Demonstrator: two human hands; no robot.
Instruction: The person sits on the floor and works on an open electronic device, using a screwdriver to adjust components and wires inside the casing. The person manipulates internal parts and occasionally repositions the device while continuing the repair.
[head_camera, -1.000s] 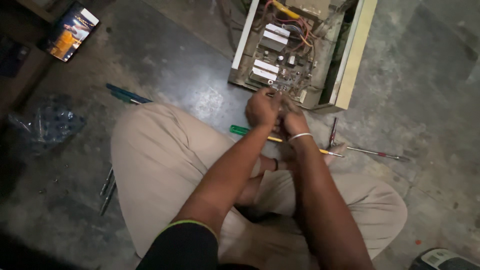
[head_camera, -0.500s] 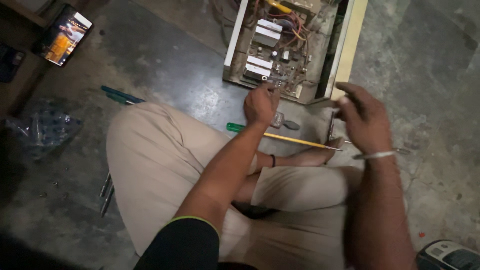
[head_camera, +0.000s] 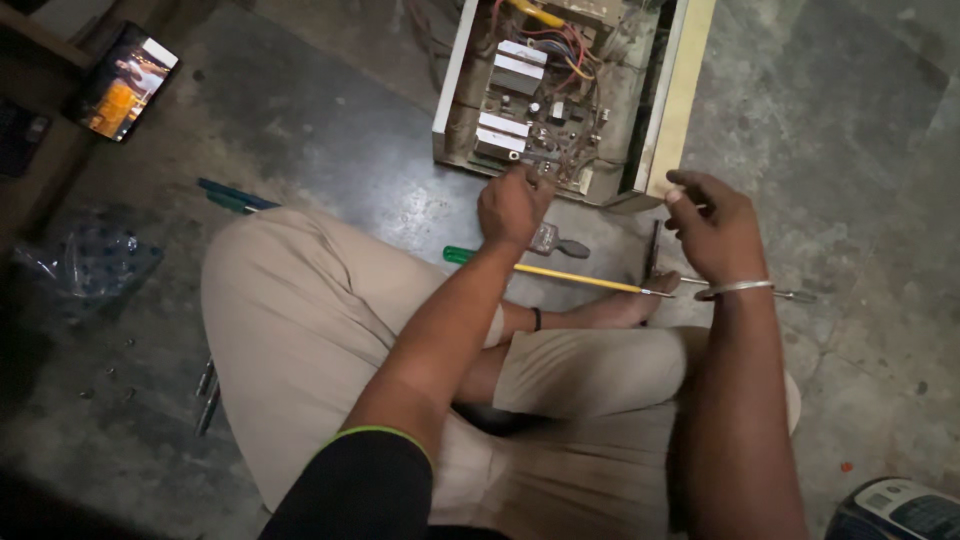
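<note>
Seen from above, over crossed legs in tan trousers on a concrete floor. Reached forward with the left hand, fingers curled under, knuckles up, at the near edge of a circuit board. Could not tell whether those fingers pinched a part or only pressed on the board. Kept the right hand loosely half-curled, with nothing visible in it, just beside the near corner of the cream casing around the board.

Looked like hands-on probing of the board's near edge, tools set down. Judged that further work there would call for a fine fingertip grip and a steady casing, given the crowded wires and parts just beyond the left knuckles.

Lay open face up, the casing, directly ahead of both hands. Ran with its long axis away from the body, far end leaning slightly right.

Lay just below the left wrist, a yellow-shafted screwdriver, long axis crosswise, green handle left, tip right towards the right wrist. Rested between that wrist and the screwdriver, a small grey tool.
</note>
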